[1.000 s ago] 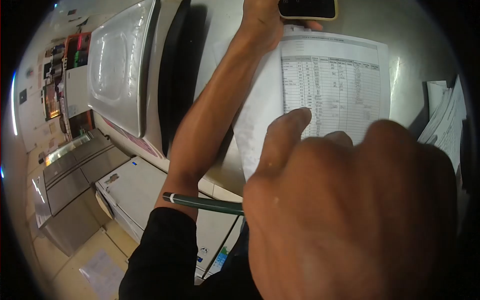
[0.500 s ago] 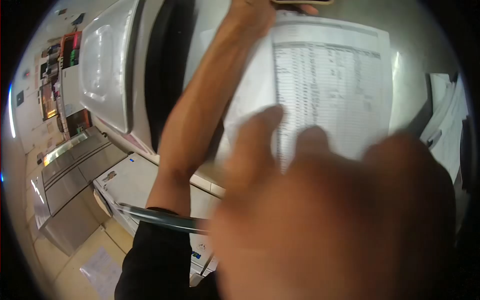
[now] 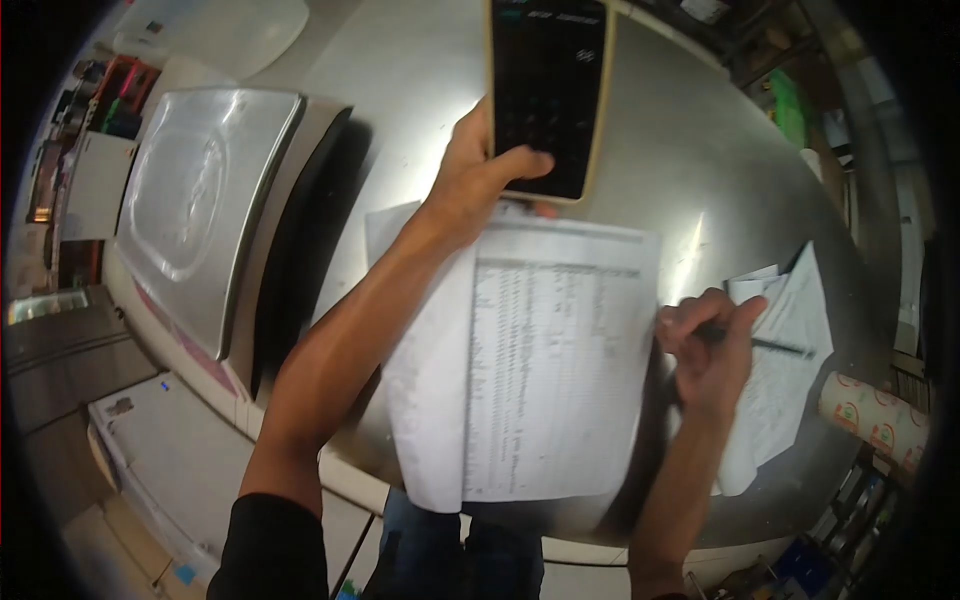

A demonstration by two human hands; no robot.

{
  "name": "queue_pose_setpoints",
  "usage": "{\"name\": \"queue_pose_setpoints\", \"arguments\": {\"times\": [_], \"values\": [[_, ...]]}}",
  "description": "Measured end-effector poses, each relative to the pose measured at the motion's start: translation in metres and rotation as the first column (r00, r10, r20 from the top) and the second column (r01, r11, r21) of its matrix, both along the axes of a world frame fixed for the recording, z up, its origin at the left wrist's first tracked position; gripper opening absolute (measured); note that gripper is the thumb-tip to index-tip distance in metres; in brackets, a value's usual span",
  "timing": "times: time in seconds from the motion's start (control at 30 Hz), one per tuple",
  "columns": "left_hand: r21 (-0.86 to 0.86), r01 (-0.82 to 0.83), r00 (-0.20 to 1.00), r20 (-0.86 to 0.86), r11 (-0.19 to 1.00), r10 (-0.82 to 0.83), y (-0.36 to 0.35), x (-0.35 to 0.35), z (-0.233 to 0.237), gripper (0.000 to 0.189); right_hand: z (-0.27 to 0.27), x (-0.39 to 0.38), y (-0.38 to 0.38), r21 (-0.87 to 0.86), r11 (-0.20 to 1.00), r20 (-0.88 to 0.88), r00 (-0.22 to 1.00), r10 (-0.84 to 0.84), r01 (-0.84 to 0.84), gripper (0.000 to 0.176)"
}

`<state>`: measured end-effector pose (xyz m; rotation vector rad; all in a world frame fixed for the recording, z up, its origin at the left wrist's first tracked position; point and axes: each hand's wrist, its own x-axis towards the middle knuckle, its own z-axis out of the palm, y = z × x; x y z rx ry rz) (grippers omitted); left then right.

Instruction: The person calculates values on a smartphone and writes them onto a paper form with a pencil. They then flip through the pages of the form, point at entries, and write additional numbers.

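My left hand is closed around a phone in a pale gold case, its thumb on the lower part of the dark screen, which shows what looks like a calculator keypad. Just below the phone lies a stack of printed sheets with a ruled table and handwritten entries, its left pages folded over. To the right of the sheets, my right hand grips a dark pen that points out to the right. That hand is over the edge of a second bunch of papers.
All this rests on a steel table. A scale with a metal platform stands on the left, near a translucent lid. A patterned roll lies at the right edge. A white appliance is at lower left.
My right hand has drawn back from close in front of the camera to the right of the sheets. The view has shifted, bringing the whole left hand and most of the phone into sight.
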<state>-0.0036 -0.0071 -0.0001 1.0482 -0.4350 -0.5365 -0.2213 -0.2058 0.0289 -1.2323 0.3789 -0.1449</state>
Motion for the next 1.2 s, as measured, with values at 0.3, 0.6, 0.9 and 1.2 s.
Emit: {"name": "queue_pose_setpoints", "arguments": {"times": [0.3,0.6,0.9,1.2], "values": [[0.081,-0.039,0.999,-0.012,0.996,0.04,0.002,-0.003,-0.002,0.047,-0.021,-0.004,0.023,-0.264,0.953,0.238,0.968,-0.084,0.148,0.095],[0.039,-0.047,0.997,-0.061,0.998,0.049,0.002,-0.001,0.0,0.045,-0.033,-0.006,0.023,-0.149,0.964,0.263,0.949,-0.175,0.219,0.092],[0.142,-0.086,0.994,0.082,0.986,0.075,0.014,0.002,-0.021,0.044,-0.04,-0.009,0.018,-0.141,0.969,0.261,0.952,-0.16,0.202,0.093],[0.133,-0.084,0.992,0.105,0.988,0.07,0.015,0.006,-0.026,0.044,-0.038,-0.009,0.018,-0.154,0.967,0.238,0.957,-0.164,0.204,0.087]]}}
